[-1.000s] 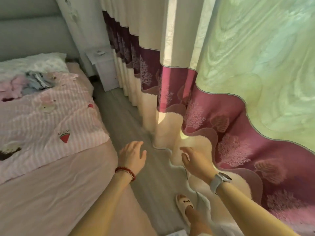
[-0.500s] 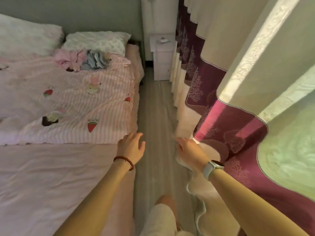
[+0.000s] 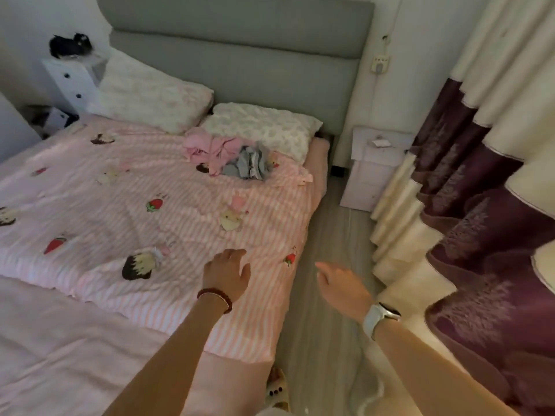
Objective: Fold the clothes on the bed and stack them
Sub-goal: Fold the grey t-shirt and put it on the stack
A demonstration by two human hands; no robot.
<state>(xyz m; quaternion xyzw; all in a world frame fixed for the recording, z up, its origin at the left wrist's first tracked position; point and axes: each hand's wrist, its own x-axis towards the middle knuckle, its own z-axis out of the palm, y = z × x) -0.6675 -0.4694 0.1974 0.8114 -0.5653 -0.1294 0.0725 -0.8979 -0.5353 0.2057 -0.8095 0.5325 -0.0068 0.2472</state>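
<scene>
Still unfolded, the clothes (image 3: 228,159) are lying heaped well beyond both empty, loose-fingered hands, left (image 3: 226,274) and right (image 3: 342,285), so reaching in close before taking one garment is looking wisest.

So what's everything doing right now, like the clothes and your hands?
pink clothes: crumpled, unfolded, near the pillows
grey clothes: crumpled beside the pink ones
striped quilt: spread over the bed
left hand: open, empty
right hand: open, empty
curtain: drawn
</scene>
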